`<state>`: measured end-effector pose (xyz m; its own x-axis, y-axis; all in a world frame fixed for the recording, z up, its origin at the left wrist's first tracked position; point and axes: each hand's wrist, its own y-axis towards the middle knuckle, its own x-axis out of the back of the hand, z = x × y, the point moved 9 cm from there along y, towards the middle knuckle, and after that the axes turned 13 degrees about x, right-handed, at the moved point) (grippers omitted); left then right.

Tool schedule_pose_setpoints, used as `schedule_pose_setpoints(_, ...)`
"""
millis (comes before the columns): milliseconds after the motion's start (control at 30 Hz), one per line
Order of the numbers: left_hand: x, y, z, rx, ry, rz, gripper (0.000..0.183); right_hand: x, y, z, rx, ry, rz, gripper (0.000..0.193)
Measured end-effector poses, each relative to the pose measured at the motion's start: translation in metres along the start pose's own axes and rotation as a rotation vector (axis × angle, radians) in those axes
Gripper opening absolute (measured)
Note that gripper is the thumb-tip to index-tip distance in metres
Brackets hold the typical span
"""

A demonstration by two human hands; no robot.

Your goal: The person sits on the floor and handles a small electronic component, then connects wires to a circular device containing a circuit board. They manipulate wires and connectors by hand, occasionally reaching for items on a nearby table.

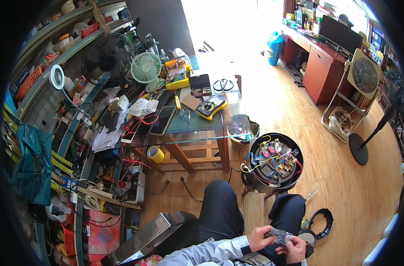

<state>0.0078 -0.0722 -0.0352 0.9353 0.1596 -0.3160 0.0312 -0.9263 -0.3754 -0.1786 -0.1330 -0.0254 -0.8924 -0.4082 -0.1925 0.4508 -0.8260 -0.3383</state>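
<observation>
L hand [258,240], R hand [294,251] w/ pkt [280,235].

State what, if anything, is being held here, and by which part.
A small shiny packet, seemingly clear plastic: the left hand grips its left end, the right hand its lower right edge.

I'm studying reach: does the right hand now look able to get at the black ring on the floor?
Probably yes, with a lean down: the black ring lies near the right hand, though a round grey part sits partly between, and that hand holds a shiny packet.
</observation>
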Motion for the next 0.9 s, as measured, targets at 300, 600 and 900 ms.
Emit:
schedule_pose_setpoints(300,0.001,-0.014,-0.007,0.013,-0.023,-0.029,0.012,-0.015,0.001,0.000,-0.014,0.189,0.082,0.018)
schedule_pose_setpoints(600,0.009,-0.019,-0.020,0.016,-0.006,-0.119,0.012,-0.020,0.000,0.005,0.045,0.140,0.194,0.022)
schedule_pose_setpoints(900,0.016,-0.024,-0.021,0.076,-0.005,0.002,0.016,-0.029,0.002,0.010,0.106,0.087,0.260,0.023)
